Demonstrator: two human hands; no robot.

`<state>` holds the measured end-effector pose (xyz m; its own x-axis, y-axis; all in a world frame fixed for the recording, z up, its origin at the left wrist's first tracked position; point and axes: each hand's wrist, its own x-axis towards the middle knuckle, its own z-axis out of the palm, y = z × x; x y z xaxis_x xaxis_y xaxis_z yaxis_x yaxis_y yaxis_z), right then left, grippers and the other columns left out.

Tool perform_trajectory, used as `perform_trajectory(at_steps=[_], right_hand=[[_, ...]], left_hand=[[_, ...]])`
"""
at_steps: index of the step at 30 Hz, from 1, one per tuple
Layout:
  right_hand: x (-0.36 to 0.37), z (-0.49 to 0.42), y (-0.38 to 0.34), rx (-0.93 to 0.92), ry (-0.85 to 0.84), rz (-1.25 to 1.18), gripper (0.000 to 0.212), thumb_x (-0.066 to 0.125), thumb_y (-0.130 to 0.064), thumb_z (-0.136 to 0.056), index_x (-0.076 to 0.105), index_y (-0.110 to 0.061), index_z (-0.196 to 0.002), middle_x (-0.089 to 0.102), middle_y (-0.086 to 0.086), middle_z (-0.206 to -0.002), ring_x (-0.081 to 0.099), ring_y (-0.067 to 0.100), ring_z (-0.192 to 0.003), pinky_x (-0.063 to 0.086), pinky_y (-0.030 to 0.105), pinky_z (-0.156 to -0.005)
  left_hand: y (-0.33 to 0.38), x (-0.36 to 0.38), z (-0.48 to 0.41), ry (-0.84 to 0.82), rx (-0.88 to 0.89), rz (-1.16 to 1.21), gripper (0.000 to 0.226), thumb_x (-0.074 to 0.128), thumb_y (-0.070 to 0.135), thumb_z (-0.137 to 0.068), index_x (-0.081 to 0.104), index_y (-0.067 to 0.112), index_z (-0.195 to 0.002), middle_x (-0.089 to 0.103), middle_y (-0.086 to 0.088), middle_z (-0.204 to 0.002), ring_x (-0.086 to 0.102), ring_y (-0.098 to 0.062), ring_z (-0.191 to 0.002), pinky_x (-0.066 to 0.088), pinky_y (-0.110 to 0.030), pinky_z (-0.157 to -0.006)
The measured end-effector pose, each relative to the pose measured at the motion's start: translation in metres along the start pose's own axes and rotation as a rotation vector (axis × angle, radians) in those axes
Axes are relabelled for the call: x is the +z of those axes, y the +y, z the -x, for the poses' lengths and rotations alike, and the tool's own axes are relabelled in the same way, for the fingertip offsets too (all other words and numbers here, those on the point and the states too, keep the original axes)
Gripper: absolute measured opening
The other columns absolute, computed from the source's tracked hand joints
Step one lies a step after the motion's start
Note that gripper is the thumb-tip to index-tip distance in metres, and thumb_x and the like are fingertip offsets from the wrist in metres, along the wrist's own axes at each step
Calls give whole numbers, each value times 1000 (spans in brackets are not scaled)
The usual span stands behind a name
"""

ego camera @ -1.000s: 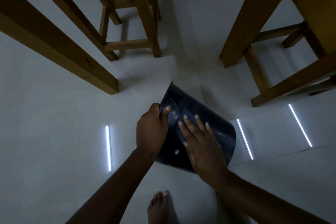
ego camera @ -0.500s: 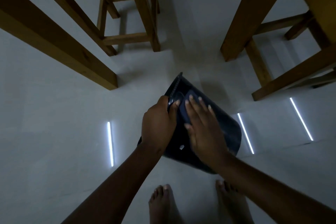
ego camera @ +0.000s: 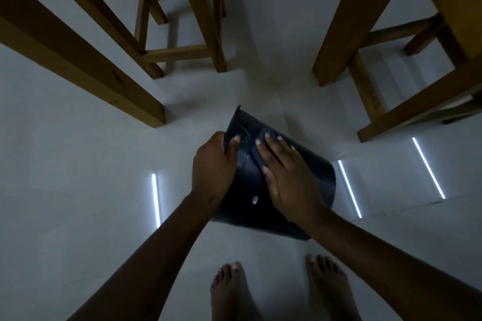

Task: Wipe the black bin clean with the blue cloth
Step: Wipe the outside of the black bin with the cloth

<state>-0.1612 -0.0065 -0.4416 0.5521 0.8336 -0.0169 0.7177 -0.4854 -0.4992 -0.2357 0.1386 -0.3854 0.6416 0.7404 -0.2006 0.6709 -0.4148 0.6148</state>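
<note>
The black bin (ego camera: 317, 172) lies tilted on its side above the pale floor, its rim pointing up and left. My left hand (ego camera: 212, 164) grips that rim, thumb on the outer wall. My right hand (ego camera: 285, 177) lies flat on the bin's side wall and presses the blue cloth (ego camera: 257, 151) against it. Only a dark blue strip of the cloth shows past my fingers. A small white mark (ego camera: 254, 200) sits on the wall between my hands.
Wooden table and stool legs stand at the left (ego camera: 86, 65) and the right (ego camera: 336, 41), with an aisle of pale floor between them. My bare feet (ego camera: 232, 292) are just below the bin. Bright light streaks reflect on the floor.
My right hand with the cloth has slid up the bin's wall toward the rim. The bin sits a little higher in view and my feet have come into sight.
</note>
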Motion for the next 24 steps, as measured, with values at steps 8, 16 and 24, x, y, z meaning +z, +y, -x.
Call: perform_trajectory(at_steps=[8, 16, 24], right_hand=[[-11, -34, 30, 157, 45, -267, 50, 28, -32, -100, 37, -14, -145, 41, 7, -150, 41, 22, -137, 30, 30, -114], [17, 34, -15, -120, -21, -105, 48, 26, -32, -102, 22, -29, -150, 20, -6, -160, 16, 20, -148, 18, 36, -119], [15, 36, -20, 45, 12, -109, 45, 32, -28, -101, 35, -23, -146, 30, -4, -156, 23, 18, -145, 28, 35, -114]], left_hand=[[-17, -22, 13, -292, 82, 169, 32, 41, 37, -100, 49, 30, -130, 58, 18, -114, 56, -1, -103, 40, 0, -77], [-18, -20, -14, -78, 137, -98, 29, 39, 33, -101, 62, 16, -107, 70, -4, -96, 65, -20, -83, 54, -34, -78], [-22, -11, -11, -60, 86, -100, 29, 37, 29, -102, 62, 15, -107, 70, -4, -99, 66, -20, -84, 53, -30, -80]])
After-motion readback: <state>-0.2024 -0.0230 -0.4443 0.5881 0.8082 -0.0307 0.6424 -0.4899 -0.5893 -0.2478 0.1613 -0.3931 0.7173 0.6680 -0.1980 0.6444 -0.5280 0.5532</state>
